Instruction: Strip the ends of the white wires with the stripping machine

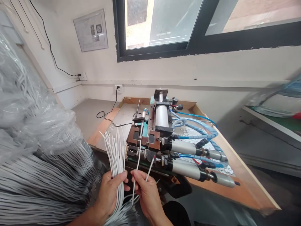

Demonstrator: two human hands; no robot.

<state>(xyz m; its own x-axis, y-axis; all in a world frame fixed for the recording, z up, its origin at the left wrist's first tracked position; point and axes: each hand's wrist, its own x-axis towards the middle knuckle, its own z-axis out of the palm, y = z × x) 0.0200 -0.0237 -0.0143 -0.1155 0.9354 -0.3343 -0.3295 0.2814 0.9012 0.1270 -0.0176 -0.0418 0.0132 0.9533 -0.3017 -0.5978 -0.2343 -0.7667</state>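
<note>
While a dark-framed sliding window point(162, 26) is letting in daylight above a white wall point(211, 69), we are facing a grey tabletop point(90, 106), where a wooden rim point(249, 172) is fencing in a pneumatic machine point(162, 117) with silver cylinders and blue air hoses point(199, 137). Small scraps point(112, 128) are littering the surface beside it, and a black power cord point(116, 100) is running down from a wall outlet point(120, 89). A framed notice point(83, 34) is hanging left of the window, its print too small for us to read. At far left, clear plastic sheeting point(35, 103) is lying over a thick mass of grey cables point(47, 185).

In front of the machine, our left hand point(107, 191) is clasping an upright bundle of white cables point(115, 157), slim and round, packing tightly at the grip and fanning out above into thin, uneven tips. Just beside but apart from it, our right hand point(149, 191) is pinching a single white cable point(138, 164) between thumb and forefinger; whether its tip is touching the machine, we cannot tell. A second white cable point(150, 168) is slanting up from the same hand, showing a dark reddish end.
</note>
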